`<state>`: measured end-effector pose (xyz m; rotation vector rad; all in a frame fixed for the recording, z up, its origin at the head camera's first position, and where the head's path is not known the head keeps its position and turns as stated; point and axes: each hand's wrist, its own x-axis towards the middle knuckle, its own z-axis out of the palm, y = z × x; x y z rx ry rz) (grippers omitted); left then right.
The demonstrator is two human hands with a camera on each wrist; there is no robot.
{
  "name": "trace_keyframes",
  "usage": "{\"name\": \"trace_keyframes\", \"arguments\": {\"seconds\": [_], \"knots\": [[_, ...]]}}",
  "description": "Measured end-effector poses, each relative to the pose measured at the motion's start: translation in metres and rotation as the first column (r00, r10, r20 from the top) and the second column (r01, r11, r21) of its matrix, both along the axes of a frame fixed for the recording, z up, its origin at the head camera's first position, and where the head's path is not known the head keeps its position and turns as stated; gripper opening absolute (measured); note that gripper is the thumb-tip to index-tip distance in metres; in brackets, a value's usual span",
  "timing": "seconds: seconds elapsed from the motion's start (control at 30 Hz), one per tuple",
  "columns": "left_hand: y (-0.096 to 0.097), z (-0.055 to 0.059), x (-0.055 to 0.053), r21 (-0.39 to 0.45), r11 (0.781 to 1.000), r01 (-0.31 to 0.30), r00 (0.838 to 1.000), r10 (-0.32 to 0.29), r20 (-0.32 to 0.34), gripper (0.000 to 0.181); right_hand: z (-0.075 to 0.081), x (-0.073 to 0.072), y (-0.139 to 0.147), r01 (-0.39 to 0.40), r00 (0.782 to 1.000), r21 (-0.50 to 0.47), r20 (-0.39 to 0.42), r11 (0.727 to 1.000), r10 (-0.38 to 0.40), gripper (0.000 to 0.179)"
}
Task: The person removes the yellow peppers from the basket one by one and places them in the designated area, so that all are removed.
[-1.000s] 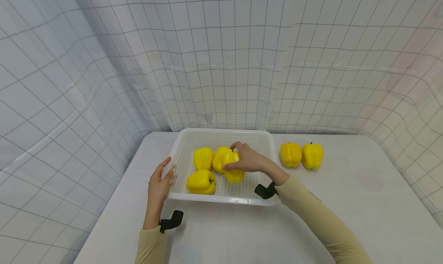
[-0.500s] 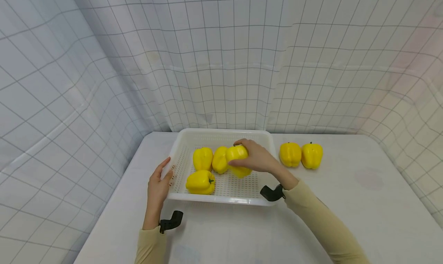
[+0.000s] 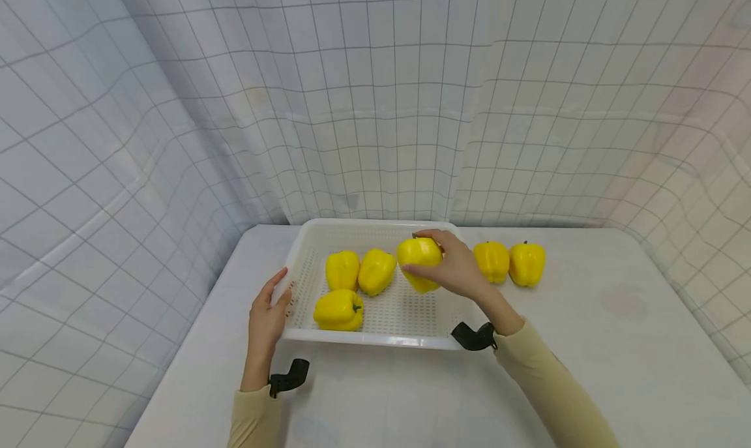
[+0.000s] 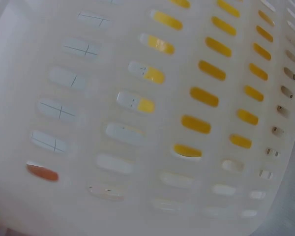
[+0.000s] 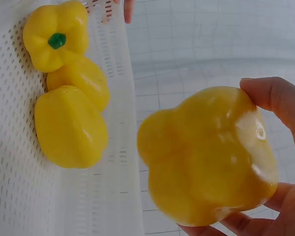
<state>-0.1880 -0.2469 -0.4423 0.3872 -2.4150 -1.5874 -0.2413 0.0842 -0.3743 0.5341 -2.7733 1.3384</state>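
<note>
My right hand (image 3: 454, 265) holds a yellow bell pepper (image 3: 419, 263) above the right part of a white perforated plastic basket (image 3: 375, 338). In the right wrist view, the held pepper (image 5: 206, 157) sits between thumb and fingers, apart from the basket wall. Three more yellow bell peppers lie inside: one at the back (image 3: 342, 270), one beside it (image 3: 377, 272), and one lying sideways in front (image 3: 338, 310). At the basket's left side my left hand (image 3: 266, 317) rests against the wall, fingers spread. Yellow shows through the slotted wall (image 4: 152, 162) in the left wrist view.
Two yellow bell peppers, a nearer-left one (image 3: 491, 261) and one beside it (image 3: 527, 264), stand on the white table (image 3: 587, 343) right of the basket. Grid-patterned white curtains (image 3: 375, 109) hang behind and on both sides.
My right hand has lifted its pepper from beside the others and carried it right, raising it over the basket. The left hand keeps its place at the basket's left side.
</note>
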Motion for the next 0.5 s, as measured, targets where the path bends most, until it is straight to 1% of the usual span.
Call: {"name": "trace_keyframes", "arguments": {"seconds": [0.2, 0.37, 0.4, 0.47, 0.5], "knots": [[0.000, 0.000, 0.000, -0.011, 1.000, -0.003, 1.000, 0.003, 0.007, 0.047, 0.001, 0.005, 0.014, 0.091, 0.994, -0.085, -0.055, 0.992, -0.096, 0.071], [0.000, 0.000, 0.000, -0.005, 1.000, -0.002, 1.000, 0.002, 0.012, 0.046, 0.000, 0.006, 0.033, 0.152, 0.984, -0.201, -0.067, 0.968, -0.168, 0.071], [0.000, 0.000, 0.000, -0.005, 1.000, -0.002, 1.000, 0.002, 0.013, 0.046, -0.007, 0.003, 0.040, 0.158, 0.980, -0.230, -0.080, 0.960, -0.180, 0.070], [0.000, 0.000, 0.000, -0.005, 1.000, -0.002, 1.000, 0.002, 0.012, 0.046, -0.014, -0.002, 0.053, 0.183, 0.974, -0.265, -0.083, 0.947, -0.212, 0.071], [0.000, 0.000, 0.000, -0.006, 1.000, -0.003, 1.000, 0.003, 0.012, 0.046, -0.023, -0.008, 0.061, 0.203, 0.966, -0.277, -0.098, 0.939, -0.238, 0.071]]}}
